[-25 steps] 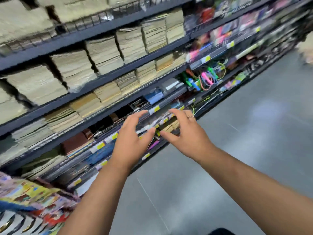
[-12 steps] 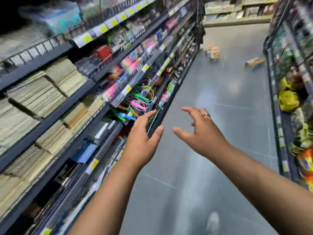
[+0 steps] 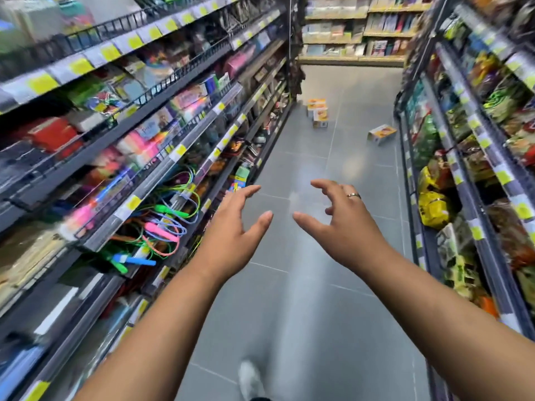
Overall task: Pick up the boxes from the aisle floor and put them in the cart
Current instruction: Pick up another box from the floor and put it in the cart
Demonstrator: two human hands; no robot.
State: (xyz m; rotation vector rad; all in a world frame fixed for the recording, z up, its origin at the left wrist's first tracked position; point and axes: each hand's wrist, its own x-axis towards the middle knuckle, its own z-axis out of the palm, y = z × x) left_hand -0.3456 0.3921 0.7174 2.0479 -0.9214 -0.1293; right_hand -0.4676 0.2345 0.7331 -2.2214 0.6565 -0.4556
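Far down the aisle, a small group of orange-and-white boxes point(image 3: 318, 112) stands on the grey floor near the left shelving. One more box point(image 3: 381, 134) lies tilted on the floor close to the right shelving. My left hand point(image 3: 231, 230) and my right hand point(image 3: 344, 224) are stretched out in front of me over the floor, fingers spread and loosely bent, holding nothing. Both hands are well short of the boxes. No cart is in view.
Tall shelves of stationery and toys point(image 3: 144, 134) line the left side, with jump ropes point(image 3: 162, 224) hanging out. Shelves of snack bags point(image 3: 463, 198) line the right. A cross shelf of books point(image 3: 353, 33) closes the aisle end. My shoe point(image 3: 250, 377) shows below.
My view has swung from the left shelves to look straight down the aisle. The boxes on the floor are nearer and sharper. Both hands stay out in front, empty.
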